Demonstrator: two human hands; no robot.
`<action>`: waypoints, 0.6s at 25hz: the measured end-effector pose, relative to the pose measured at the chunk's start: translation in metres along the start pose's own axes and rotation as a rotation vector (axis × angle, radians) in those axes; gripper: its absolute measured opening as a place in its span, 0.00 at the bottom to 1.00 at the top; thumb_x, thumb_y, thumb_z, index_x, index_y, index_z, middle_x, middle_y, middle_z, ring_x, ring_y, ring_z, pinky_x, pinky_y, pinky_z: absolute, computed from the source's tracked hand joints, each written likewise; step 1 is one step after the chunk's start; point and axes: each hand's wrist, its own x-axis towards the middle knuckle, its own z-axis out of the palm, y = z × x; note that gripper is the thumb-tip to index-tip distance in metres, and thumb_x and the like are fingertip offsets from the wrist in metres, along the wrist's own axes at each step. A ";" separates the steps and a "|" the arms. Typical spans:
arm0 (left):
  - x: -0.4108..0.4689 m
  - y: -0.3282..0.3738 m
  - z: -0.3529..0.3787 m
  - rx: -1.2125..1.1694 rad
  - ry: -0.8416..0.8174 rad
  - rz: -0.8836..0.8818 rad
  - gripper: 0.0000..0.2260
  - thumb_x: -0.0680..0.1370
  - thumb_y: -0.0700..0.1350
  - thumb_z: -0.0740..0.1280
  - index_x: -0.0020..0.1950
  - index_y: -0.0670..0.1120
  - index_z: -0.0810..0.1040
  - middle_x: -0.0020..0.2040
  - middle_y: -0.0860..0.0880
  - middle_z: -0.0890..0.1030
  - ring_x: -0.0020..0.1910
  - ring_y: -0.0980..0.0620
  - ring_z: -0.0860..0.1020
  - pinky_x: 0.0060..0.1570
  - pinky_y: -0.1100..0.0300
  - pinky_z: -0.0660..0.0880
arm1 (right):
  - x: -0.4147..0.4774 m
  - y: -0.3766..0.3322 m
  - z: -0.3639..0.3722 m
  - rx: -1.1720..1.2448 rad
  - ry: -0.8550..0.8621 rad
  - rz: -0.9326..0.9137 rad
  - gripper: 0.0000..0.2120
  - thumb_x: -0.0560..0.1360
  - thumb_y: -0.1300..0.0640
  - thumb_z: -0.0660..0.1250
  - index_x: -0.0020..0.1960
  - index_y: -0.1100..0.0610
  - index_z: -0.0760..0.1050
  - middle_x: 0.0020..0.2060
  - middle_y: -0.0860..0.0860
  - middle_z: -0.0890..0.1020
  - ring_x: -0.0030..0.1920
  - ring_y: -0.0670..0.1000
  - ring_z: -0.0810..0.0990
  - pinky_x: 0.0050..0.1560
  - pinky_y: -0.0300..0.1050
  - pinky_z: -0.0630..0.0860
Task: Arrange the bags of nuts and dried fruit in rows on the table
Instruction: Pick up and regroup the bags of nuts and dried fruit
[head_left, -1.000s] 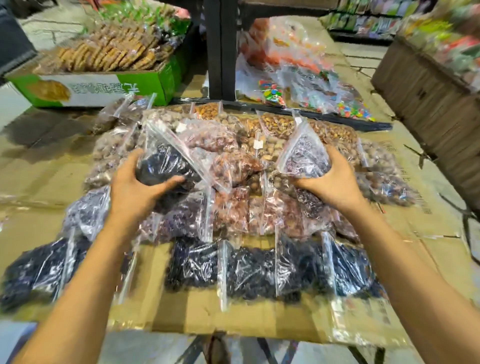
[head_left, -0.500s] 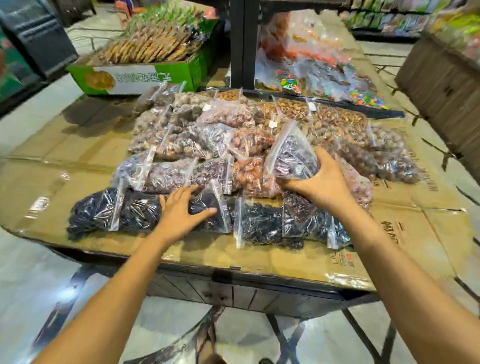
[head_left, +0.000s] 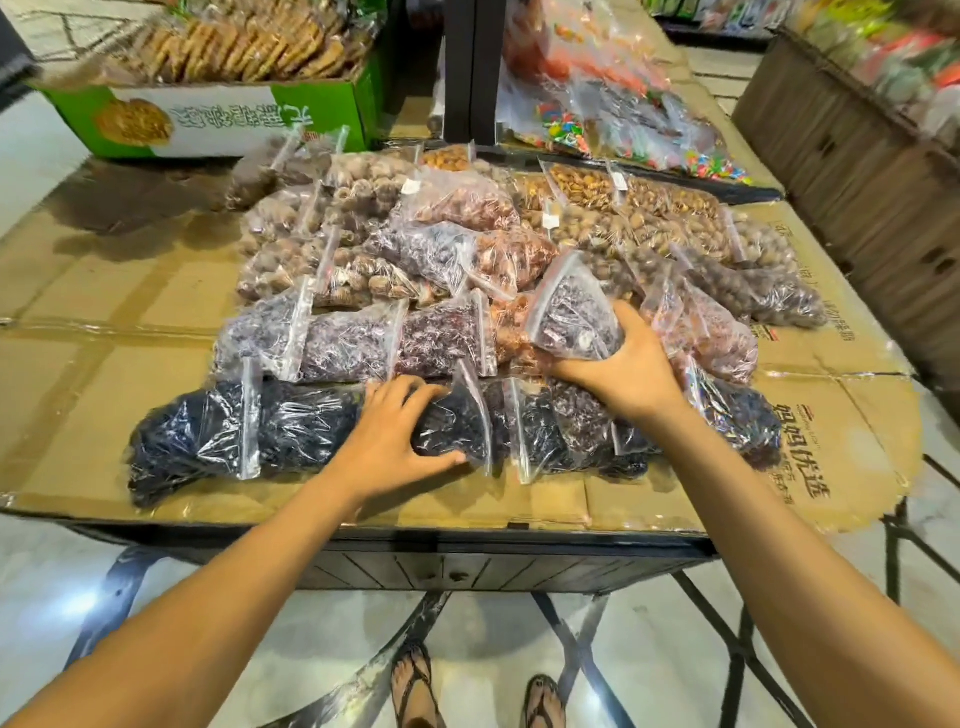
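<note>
Rear left of worktop (head_left: 104, 364): green box (head_left: 218, 122). Front row: dark fruit bags (head_left: 208, 436), left grip (head_left: 395, 441) curled over one dark bag (head_left: 457, 421), thumb along its near edge. Second row: purple bags (head_left: 348, 343). Above these, right grip (head_left: 628, 374) clamped on tilted purple bag (head_left: 571, 317), zip edge uppermost. Rear right: nut bags (head_left: 649, 218)

Bag of dark dried fruit (head_left: 457, 426), near centre, and bag of purplish dried fruit (head_left: 569, 317) to its right: clear plastic, glossy, crinkled; cardboard sheets (head_left: 130, 364) over the table: matt brown, creased; far-left box (head_left: 322, 111): printed green cardboard, slightly shiny; floor (head_left: 52, 597): polished, reflective.
</note>
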 end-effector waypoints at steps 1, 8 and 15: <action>0.000 -0.003 0.000 -0.061 0.000 0.021 0.37 0.67 0.72 0.64 0.69 0.53 0.66 0.63 0.51 0.69 0.61 0.53 0.65 0.64 0.50 0.66 | 0.001 -0.001 0.006 -0.009 0.002 0.009 0.51 0.56 0.43 0.81 0.73 0.55 0.63 0.65 0.50 0.74 0.63 0.54 0.76 0.67 0.57 0.71; 0.012 -0.008 -0.008 -0.146 -0.128 -0.110 0.46 0.63 0.74 0.61 0.74 0.51 0.58 0.68 0.48 0.68 0.66 0.49 0.67 0.67 0.47 0.65 | -0.004 0.000 0.034 -0.225 0.077 0.094 0.52 0.52 0.35 0.77 0.71 0.52 0.64 0.66 0.54 0.73 0.66 0.57 0.72 0.66 0.62 0.71; -0.030 0.078 -0.036 -0.511 0.169 -0.139 0.42 0.66 0.72 0.62 0.75 0.58 0.54 0.74 0.57 0.59 0.70 0.60 0.58 0.68 0.56 0.58 | -0.026 -0.013 0.038 0.115 0.121 0.093 0.39 0.58 0.43 0.81 0.64 0.53 0.72 0.54 0.51 0.83 0.55 0.52 0.82 0.57 0.54 0.79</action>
